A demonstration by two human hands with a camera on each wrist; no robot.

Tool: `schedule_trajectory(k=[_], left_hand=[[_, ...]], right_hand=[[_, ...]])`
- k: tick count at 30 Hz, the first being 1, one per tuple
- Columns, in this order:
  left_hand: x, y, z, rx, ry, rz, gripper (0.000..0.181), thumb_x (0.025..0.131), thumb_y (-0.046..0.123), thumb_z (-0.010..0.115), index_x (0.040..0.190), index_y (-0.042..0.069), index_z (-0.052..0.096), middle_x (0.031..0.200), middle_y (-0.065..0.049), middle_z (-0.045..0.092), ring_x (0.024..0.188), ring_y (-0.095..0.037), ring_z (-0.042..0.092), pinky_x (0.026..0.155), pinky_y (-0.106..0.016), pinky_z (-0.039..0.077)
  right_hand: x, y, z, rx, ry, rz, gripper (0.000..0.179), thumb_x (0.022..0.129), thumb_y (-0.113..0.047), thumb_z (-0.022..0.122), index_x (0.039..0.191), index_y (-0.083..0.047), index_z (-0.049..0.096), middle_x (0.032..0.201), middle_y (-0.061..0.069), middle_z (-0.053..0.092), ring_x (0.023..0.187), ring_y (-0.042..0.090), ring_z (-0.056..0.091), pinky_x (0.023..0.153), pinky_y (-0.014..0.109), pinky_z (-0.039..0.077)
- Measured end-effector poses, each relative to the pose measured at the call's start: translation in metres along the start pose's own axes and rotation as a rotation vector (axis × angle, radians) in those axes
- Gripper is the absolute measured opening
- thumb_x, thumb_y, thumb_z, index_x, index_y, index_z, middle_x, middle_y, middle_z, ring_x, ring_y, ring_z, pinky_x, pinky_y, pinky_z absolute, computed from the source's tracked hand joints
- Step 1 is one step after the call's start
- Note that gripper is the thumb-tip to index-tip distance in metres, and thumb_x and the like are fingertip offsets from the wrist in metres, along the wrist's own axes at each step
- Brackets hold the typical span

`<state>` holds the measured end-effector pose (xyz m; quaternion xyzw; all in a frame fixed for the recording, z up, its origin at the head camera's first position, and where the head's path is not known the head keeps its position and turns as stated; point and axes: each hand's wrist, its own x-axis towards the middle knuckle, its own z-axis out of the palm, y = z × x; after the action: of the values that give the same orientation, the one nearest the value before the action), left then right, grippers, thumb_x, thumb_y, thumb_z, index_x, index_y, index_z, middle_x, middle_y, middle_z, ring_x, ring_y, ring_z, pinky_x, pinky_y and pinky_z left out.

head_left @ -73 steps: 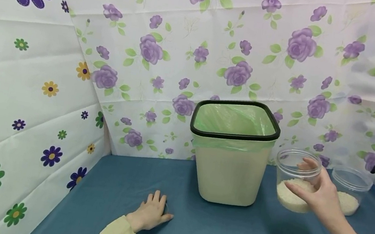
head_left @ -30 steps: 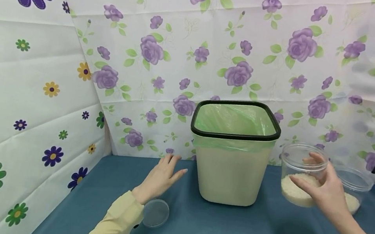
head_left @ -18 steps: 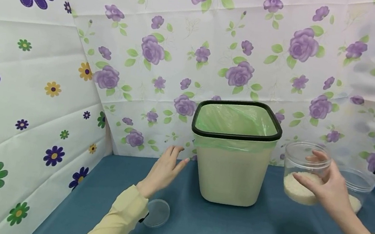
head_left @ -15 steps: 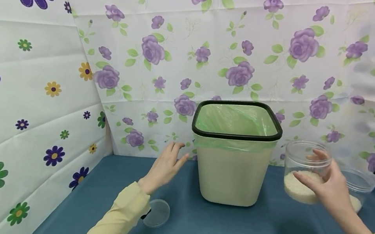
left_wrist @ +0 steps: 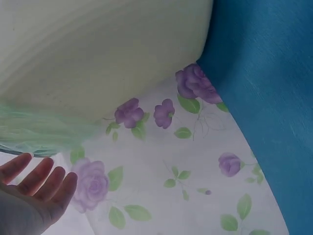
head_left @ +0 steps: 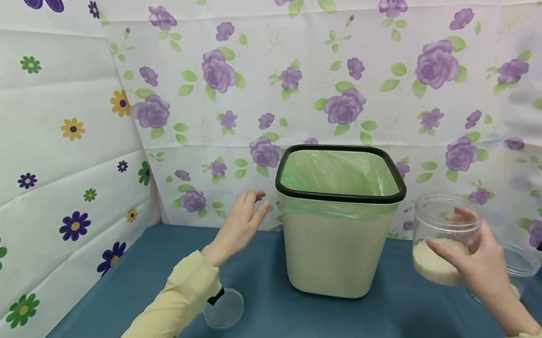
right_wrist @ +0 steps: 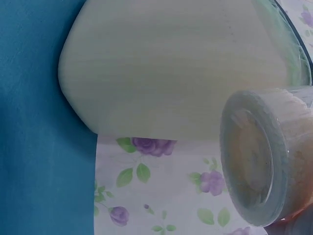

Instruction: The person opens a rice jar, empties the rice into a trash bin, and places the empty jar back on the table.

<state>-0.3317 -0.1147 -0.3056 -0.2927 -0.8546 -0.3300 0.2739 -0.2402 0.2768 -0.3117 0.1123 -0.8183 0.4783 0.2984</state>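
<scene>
My right hand point(head_left: 482, 259) grips a clear plastic jar point(head_left: 445, 229) around its side. White rice-like grains point(head_left: 439, 261) fill its lower part, and its top has no lid. It is held above the table, right of a cream trash can point(head_left: 332, 251). In the right wrist view the jar's underside point(right_wrist: 252, 156) shows. My left hand point(head_left: 238, 223) is raised left of the can, holding nothing, fingers relaxed. The left wrist view shows those fingers point(left_wrist: 46, 181) close to the can's rim. A green bag point(head_left: 342, 173) lines the can under a black rim ring.
A round clear lid point(head_left: 224, 309) lies on the blue tablecloth point(head_left: 311, 334), partly behind my left wrist. A second clear jar point(head_left: 520, 264) with white grains stands at the right, partly hidden by my right hand. Flower-printed sheets point(head_left: 242, 74) hang behind and at the left.
My left hand has lifted off the lid on the table and risen toward the can's left side. My right hand has raised the jar slightly and shifted it a little right.
</scene>
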Motion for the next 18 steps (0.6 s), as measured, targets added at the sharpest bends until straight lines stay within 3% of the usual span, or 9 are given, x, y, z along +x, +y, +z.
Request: schedule_trajectory(k=[9,18], left_hand=[[0.013,0.003,-0.003,-0.083,0.044,-0.016,0.032,0.099,0.021,0.036,0.114,-0.005,0.047,0.106,-0.017,0.047,0.098,-0.027,0.045,0.081,-0.039,0.039],[0.034,0.012,-0.007,-0.112,0.069,-0.006,0.031,0.099,0.019,0.036,0.115,-0.006,0.047,0.108,-0.017,0.045,0.1,-0.026,0.045,0.086,-0.033,0.038]], right_hand=[[0.01,-0.003,-0.004,-0.012,-0.021,0.004,0.071,0.08,-0.012,0.069,0.138,-0.016,0.029,0.118,-0.003,0.042,0.099,0.003,0.041,0.072,0.011,0.033],[0.015,-0.006,-0.007,-0.034,-0.029,0.021,0.072,0.081,-0.014,0.069,0.14,-0.02,0.028,0.12,-0.002,0.041,0.105,0.009,0.041,0.079,0.021,0.034]])
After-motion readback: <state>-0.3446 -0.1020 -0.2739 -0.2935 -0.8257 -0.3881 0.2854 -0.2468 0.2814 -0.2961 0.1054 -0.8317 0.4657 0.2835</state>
